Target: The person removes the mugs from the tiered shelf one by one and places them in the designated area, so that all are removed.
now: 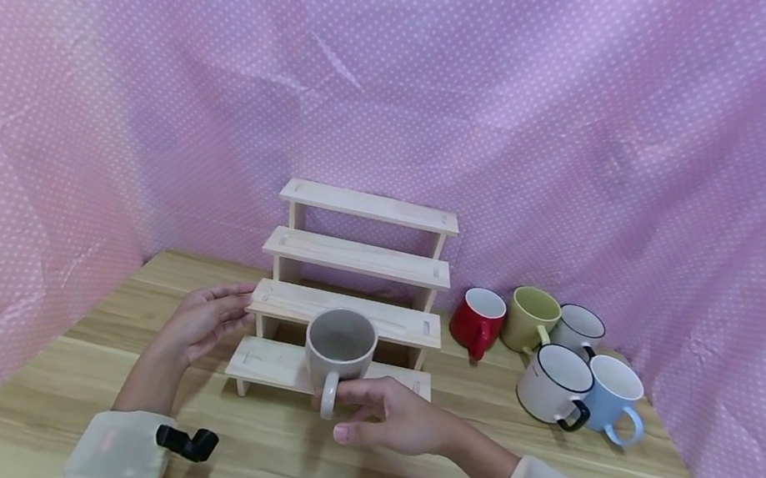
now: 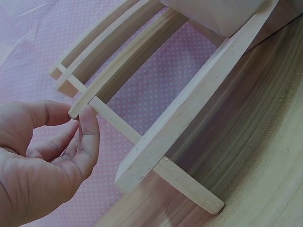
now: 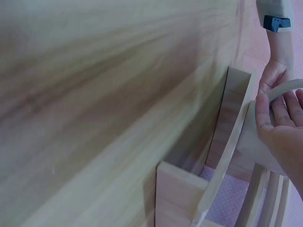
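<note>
A light grey mug (image 1: 341,342) sits upright on the lowest step of a pale wooden stepped rack (image 1: 357,254), its handle toward me. My right hand (image 1: 391,416) is at the handle, fingers fairly straight and touching the mug; in the head view the thumb stands apart from it. The right wrist view shows this hand (image 3: 286,127) beside the handle, partly cut off by the frame. At the rack's left side, my left hand (image 1: 208,320) pinches the end of the second step from the bottom, seen closely in the left wrist view, thumb and finger (image 2: 89,137) against the board.
Right of the rack stand a red mug (image 1: 476,326), a yellow-green mug (image 1: 529,323), two white mugs with black rims (image 1: 551,390) and a light blue mug (image 1: 611,396). Pink dotted cloth (image 1: 397,64) hangs behind and beside the wooden table (image 1: 268,473).
</note>
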The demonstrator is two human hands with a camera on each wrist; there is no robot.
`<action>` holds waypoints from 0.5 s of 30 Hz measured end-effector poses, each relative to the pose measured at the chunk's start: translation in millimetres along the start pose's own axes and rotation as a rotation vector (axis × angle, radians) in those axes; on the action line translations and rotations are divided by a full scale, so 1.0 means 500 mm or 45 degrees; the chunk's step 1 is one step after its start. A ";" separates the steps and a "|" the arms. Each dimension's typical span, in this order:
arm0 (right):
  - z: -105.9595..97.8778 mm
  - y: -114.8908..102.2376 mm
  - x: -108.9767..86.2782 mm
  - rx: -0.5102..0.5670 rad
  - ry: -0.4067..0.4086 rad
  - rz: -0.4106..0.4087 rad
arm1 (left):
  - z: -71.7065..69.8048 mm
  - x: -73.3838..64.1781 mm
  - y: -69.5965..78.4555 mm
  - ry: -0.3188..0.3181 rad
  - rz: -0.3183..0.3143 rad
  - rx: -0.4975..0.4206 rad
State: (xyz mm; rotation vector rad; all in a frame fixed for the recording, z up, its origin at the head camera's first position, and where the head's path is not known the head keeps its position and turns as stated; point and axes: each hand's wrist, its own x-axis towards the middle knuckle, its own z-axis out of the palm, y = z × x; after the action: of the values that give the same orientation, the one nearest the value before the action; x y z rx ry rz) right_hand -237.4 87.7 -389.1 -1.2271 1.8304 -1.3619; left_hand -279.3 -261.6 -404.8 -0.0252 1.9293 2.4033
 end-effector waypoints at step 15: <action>0.004 0.010 0.010 0.217 0.148 0.114 | 0.002 -0.004 0.000 0.011 -0.003 -0.018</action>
State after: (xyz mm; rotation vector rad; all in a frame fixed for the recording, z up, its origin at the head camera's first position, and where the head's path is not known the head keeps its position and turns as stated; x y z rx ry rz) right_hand -239.8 82.6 -394.0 -0.9862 1.7825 -1.5317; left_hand -277.6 -260.7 -404.5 -0.0386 1.9147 2.4200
